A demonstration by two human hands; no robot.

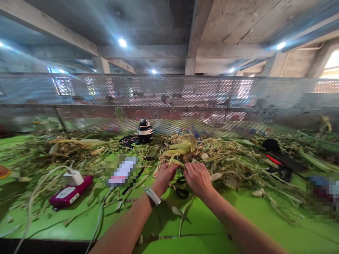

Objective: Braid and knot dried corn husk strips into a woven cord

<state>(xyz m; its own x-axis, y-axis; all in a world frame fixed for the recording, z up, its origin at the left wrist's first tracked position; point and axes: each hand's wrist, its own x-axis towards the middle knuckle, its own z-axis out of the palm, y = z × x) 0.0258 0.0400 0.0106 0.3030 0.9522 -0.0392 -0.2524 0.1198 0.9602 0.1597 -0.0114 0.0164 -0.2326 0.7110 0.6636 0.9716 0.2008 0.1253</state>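
In the head view, the left hand (165,178), with a white wristband (153,196), holds a pale husk strip (175,162) pinched in narrowed fingers. The right hand (198,179) meets it from the other side, fingers bent and close to the strip; whether they grip it cannot be told. The strip lies between the two hands, at the near side of a yellow-green husk bundle (182,148).

Black scissor handles (182,193) lie just below and between the hands. Loose dried leaves (233,162) spread along the far part of the green tabletop (238,211), up to a perforated metal screen (164,116) that bounds the far side. A black-and-white container (144,132) stands near that screen.

To the left, a phone (123,172), blurred by pixelation, is near the left hand; farther out lies a purple power strip (70,194) with a white plug (73,177). Cables run from both towards the near edge, crossing the left approach. The widest open green surface is at the near right, beside the right forearm, with a few stems scattered farther out.
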